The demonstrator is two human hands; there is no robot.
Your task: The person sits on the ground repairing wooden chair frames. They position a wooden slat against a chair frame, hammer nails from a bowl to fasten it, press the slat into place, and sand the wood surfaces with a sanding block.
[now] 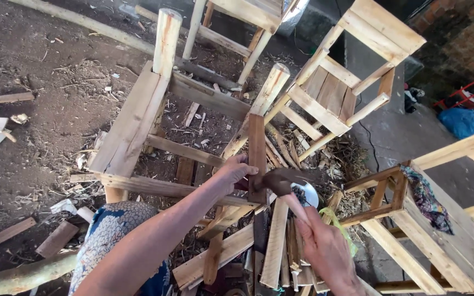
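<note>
Left hand [236,171] is pinching the upright slat [257,156], fingers clenched; right hand [325,249], just beside, is gripping the hammer [281,183], its head blurring at the slat.

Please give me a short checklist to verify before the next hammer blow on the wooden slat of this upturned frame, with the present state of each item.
1. Left hand steadies the dark slat against the frame rail: ok.
2. Right hand grips the hammer handle firmly: ok, fingers are wrapped around it.
3. Left fingers are away from the hammer head: not ok, they lie right beside it.
4. A nail is set and upright in the slat: cannot tell, the hammer and motion blur hide it.
5. The frame stands steady on the ground: cannot tell, its base is hidden among scrap wood.
</note>
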